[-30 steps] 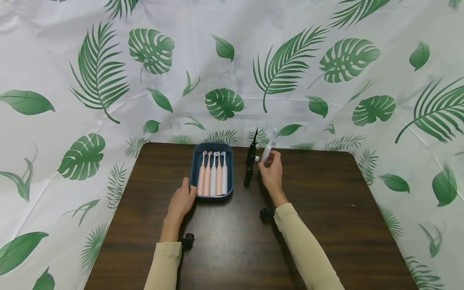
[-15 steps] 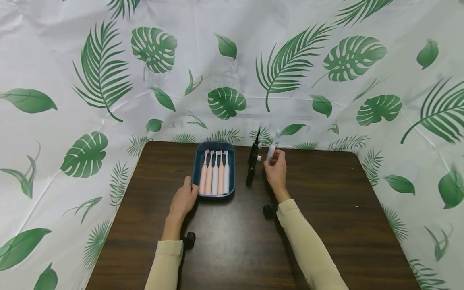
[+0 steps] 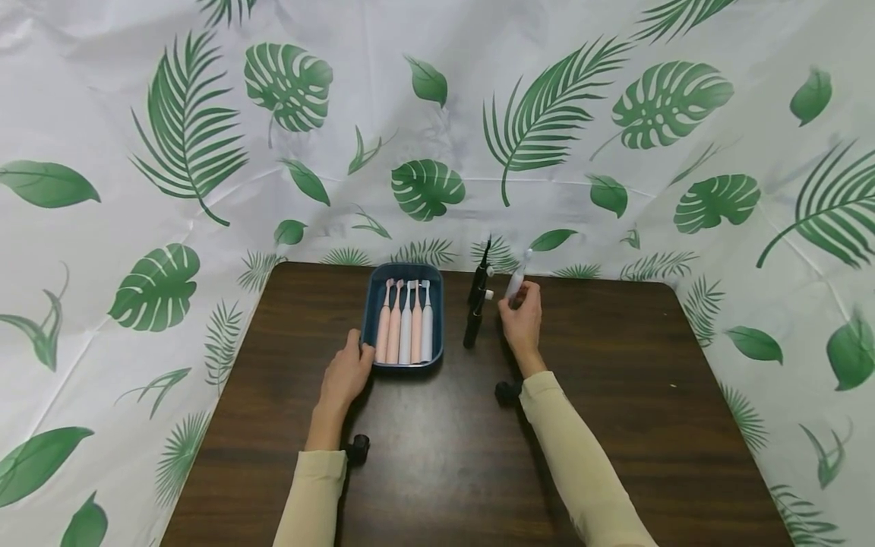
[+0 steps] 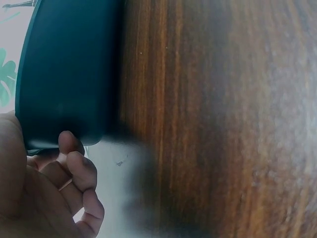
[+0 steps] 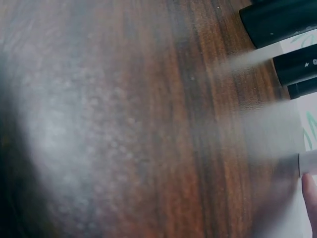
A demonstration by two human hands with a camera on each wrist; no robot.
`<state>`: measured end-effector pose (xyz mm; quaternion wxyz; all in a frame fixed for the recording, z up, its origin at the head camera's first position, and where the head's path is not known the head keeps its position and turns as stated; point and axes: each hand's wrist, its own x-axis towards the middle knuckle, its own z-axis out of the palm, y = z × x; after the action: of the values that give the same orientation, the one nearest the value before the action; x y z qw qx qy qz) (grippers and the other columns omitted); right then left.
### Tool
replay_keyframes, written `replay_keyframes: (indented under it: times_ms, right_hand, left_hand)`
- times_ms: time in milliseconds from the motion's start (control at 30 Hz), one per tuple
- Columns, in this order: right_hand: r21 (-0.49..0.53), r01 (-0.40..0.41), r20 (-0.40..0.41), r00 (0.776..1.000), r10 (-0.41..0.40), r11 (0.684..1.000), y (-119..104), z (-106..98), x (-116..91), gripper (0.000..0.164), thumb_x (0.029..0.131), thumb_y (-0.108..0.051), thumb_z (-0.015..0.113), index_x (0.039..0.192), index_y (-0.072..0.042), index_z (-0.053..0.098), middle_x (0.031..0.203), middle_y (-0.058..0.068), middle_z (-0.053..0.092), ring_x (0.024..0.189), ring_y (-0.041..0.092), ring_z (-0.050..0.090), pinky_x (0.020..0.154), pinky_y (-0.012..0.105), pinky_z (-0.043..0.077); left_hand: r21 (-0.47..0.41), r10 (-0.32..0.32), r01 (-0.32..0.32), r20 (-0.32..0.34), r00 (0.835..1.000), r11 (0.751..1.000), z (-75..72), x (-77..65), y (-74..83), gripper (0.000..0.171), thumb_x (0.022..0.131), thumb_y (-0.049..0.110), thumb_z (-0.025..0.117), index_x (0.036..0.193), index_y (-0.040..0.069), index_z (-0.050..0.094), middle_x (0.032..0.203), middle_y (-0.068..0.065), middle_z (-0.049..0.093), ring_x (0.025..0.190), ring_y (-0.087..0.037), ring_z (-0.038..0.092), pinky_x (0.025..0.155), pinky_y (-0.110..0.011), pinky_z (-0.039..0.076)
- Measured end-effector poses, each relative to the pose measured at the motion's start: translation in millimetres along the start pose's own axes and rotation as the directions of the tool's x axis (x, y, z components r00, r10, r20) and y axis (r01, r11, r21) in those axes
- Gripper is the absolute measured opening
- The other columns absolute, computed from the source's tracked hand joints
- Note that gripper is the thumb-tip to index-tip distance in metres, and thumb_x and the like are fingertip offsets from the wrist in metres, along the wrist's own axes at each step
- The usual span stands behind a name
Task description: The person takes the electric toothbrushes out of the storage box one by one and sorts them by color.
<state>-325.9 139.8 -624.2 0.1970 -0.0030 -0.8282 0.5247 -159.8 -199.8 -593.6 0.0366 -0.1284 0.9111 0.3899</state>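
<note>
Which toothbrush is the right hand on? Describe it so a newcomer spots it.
On the far part of the brown table, find the blue tray. Go right past the black toothbrushes to the white toothbrush pinched in the right hand: the only pale one outside the tray.

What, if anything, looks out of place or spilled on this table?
A small pale speck on the right of the table, too small to identify. Otherwise nothing stands out: five toothbrushes lie side by side in the blue tray.
</note>
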Motion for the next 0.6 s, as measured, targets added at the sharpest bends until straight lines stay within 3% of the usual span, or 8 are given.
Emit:
replay_keyframes:
  times_ms: [233,600]
  right_hand:
    - [-0.013,-0.031,0.006,0.999,0.031,0.999,0.4,-2.3,-4.2,0.044,0.091,-0.005,0.071,0.130,-0.002,0.051,0.124,0.020,0.058,0.110,0.034,0.059,0.097,0.047,0.047]
    - [-0.014,-0.075,0.028,0.997,0.076,0.997,0.8,-6.4,-8.7,0.068,0.091,-0.005,0.074,0.151,-0.003,0.042,0.146,0.024,0.043,0.105,0.037,0.062,0.096,0.046,0.053]
  left_hand:
    - [0.000,0.007,-0.007,0.000,1.000,1.000,1.7,-0.2,0.8,0.041,0.108,0.036,0.040,0.140,0.011,0.046,0.100,-0.019,0.068,0.073,-0.030,0.060,0.063,-0.041,0.044]
    - [-0.004,0.005,-0.006,-0.009,1.000,1.000,-1.1,-1.0,1.2,0.041,0.109,0.035,0.041,0.141,0.010,0.047,0.101,-0.019,0.069,0.073,-0.029,0.060,0.061,-0.040,0.044]
